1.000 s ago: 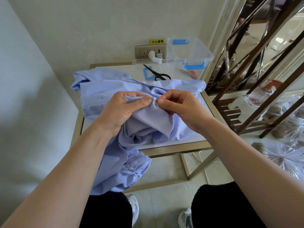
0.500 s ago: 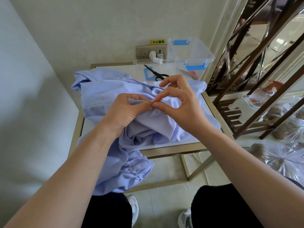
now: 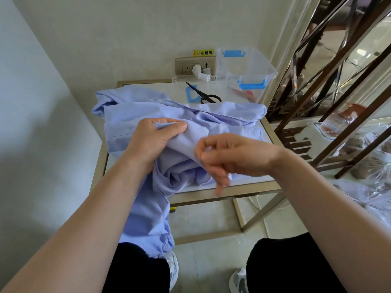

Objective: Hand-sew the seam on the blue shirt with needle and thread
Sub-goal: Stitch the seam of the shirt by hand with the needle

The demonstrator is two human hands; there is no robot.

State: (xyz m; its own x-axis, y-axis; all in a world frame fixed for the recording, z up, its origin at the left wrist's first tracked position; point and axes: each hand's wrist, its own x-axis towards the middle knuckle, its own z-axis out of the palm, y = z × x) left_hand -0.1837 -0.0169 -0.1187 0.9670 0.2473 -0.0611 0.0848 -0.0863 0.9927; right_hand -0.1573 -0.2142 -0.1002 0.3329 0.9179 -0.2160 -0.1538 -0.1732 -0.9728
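Your left hand pinches blue shirt seam; right hand curled, blurred, grip unclear. Hold fabric taut beside your thumb.

Left hand, centre frame, grips a bunched fold of the shirt between thumb and fingers. Right hand is just to its right, blurred, fingers curled, thumb and forefinger close together. Whether it pinches anything is lost in the blur. The shirt lies across the table and spills over the near edge toward lower centre. Behind it, upper centre: black scissors, a clear box with blue clips, and a wall socket.
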